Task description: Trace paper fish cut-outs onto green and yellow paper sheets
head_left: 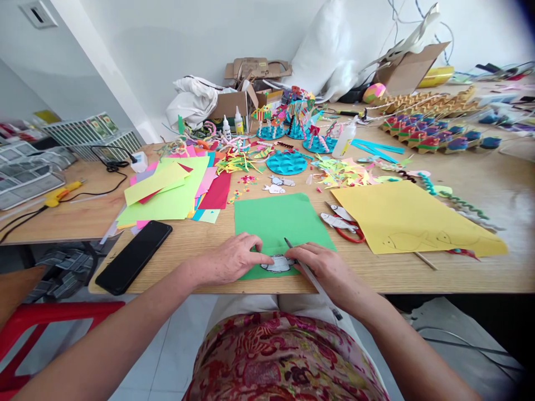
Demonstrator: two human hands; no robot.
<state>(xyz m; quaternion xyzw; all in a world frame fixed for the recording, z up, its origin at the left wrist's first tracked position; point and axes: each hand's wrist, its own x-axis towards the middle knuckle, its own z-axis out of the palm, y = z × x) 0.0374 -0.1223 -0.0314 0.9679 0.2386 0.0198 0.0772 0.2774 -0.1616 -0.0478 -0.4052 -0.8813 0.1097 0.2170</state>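
Paper fish (276,264) on green sheet (273,217), parted left fingers (262,258) touching, right fingers (301,254) gripping pen (316,285), wooden table (203,234), pale wall (188,33)

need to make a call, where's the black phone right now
In the head view, the black phone lies at left on the table, just in front of the coloured paper stack.

A pale wall (188,33) rises behind the worktop's (200,239) far edge; below its near-left corner, a red stool (71,312) on tiled floor (175,351).
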